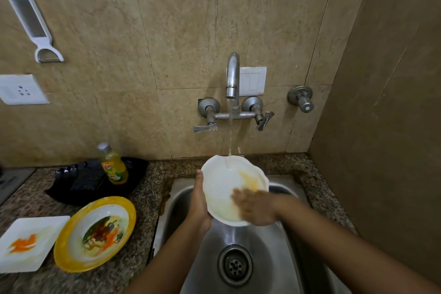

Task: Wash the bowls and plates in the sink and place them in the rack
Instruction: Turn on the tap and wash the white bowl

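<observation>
Rinsing the white bowl at frame centre above the sink, I clamp its left rim in my left hand; my right hand, flat and ungripped, rubs inside. I judge it rigid, wet, slippery, breakable: hold the rim.

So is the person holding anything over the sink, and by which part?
Yes: the white bowl. The left hand grips its left rim, tilting it under the running water, while the right hand lies flat against the inside near the lower edge, blurred.
</observation>
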